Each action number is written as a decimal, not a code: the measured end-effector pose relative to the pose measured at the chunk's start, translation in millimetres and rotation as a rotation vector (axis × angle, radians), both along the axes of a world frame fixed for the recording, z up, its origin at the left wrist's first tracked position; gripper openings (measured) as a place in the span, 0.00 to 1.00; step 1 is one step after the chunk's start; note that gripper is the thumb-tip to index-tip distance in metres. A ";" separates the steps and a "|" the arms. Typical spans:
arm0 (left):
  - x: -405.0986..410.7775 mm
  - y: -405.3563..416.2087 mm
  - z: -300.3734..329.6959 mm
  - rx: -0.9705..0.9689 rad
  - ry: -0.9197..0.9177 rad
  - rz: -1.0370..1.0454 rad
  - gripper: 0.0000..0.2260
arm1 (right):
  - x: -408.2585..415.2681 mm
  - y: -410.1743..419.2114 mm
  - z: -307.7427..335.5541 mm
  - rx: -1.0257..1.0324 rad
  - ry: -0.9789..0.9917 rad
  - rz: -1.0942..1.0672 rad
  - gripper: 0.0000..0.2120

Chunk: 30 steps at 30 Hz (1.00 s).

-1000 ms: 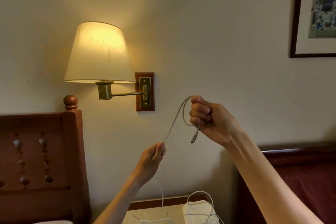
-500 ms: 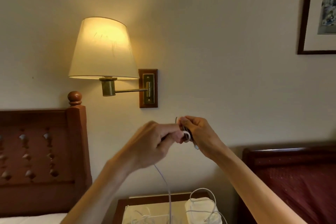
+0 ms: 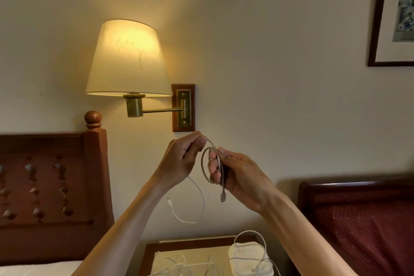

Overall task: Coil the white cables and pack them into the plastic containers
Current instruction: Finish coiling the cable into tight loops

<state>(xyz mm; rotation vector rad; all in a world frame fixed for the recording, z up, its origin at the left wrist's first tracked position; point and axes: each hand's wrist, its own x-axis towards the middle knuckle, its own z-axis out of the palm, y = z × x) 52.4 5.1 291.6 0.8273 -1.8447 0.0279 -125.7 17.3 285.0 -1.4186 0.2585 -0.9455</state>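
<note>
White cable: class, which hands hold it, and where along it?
Both hands: right hand grips the white cable coil; left hand pinches the feeding strand.

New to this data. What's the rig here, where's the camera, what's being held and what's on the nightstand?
There is no robot: a person works with bare hands. The single picture comes from a wide-angle camera worn on their head, so both arms reach into view from below.

The right hand holds a small coil of white cable, one plug end hanging under it. The left hand pinches the same cable near the coil; the loose tail droops below, ending in a plug.

At the bottom edge, a nightstand between two beds carries more loose white cables and a white container-like object, cropped and hard to identify. A lit wall lamp hangs above.
</note>
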 end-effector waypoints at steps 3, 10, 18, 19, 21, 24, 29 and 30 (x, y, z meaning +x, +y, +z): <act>-1.0 -7.8 -13.9 0.103 0.084 -0.124 0.13 | -0.6 5.8 6.5 0.074 -0.037 0.044 0.18; 0.0 -22.2 -78.4 0.314 0.299 -0.118 0.15 | -9.3 -5.2 15.5 0.162 -0.121 -0.005 0.15; -9.5 17.7 -116.4 0.508 -0.406 0.194 0.23 | -15.1 -28.1 18.9 0.012 0.000 -0.276 0.14; -16.4 26.6 -107.5 0.528 -0.530 0.199 0.21 | -11.4 -30.1 13.3 -0.030 0.051 -0.329 0.14; -26.7 45.1 -84.3 0.472 -0.601 0.183 0.21 | -5.7 -30.3 2.6 -0.121 0.130 -0.404 0.14; -30.3 68.7 -51.1 0.211 -0.577 0.185 0.22 | -4.3 -27.6 -9.4 -0.228 0.202 -0.438 0.14; -15.9 60.7 -13.0 -0.132 -0.573 0.252 0.16 | 0.5 -14.3 -25.4 -0.456 0.315 -0.461 0.15; -12.6 54.8 -8.0 -0.172 -0.570 0.266 0.15 | 0.6 -11.6 -26.8 -0.454 0.302 -0.444 0.16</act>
